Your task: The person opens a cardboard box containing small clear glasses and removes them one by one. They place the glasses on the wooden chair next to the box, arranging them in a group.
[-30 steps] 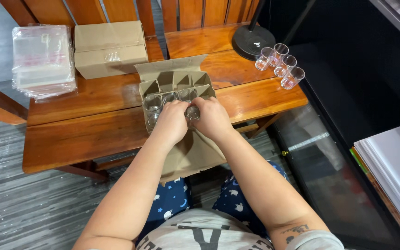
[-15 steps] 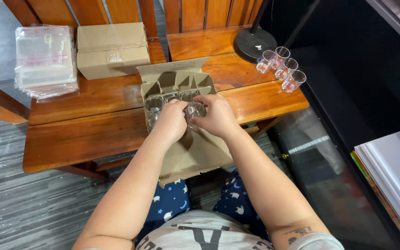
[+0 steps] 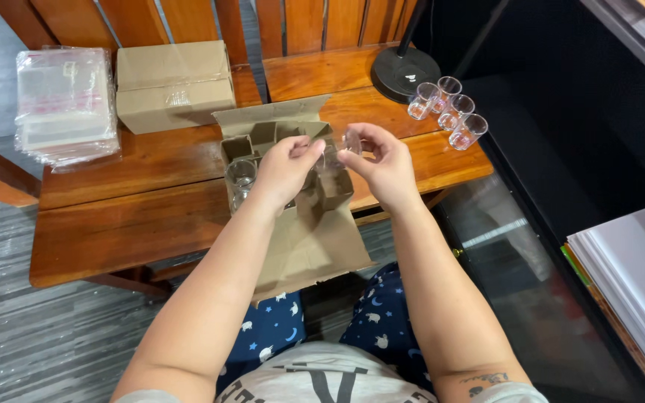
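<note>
An open cardboard box (image 3: 293, 224) with divider cells rests on the wooden bench (image 3: 143, 216) and on my lap. Both hands hover above its cells and together hold a small clear glass (image 3: 335, 151). My left hand (image 3: 287, 166) grips the glass from the left. My right hand (image 3: 382, 160) pinches its rim end from the right. Another clear glass (image 3: 240, 177) stands in the box's left cell.
Several small clear glasses (image 3: 448, 110) stand at the bench's right end beside a black round lamp base (image 3: 404, 73). A closed cardboard box (image 3: 175, 83) and a stack of clear plastic bags (image 3: 63, 104) lie at the back left. White sheets (image 3: 636, 276) are stacked at lower right.
Both hands have risen out of the box cells and lifted a clear glass, which now sits between them above the box.
</note>
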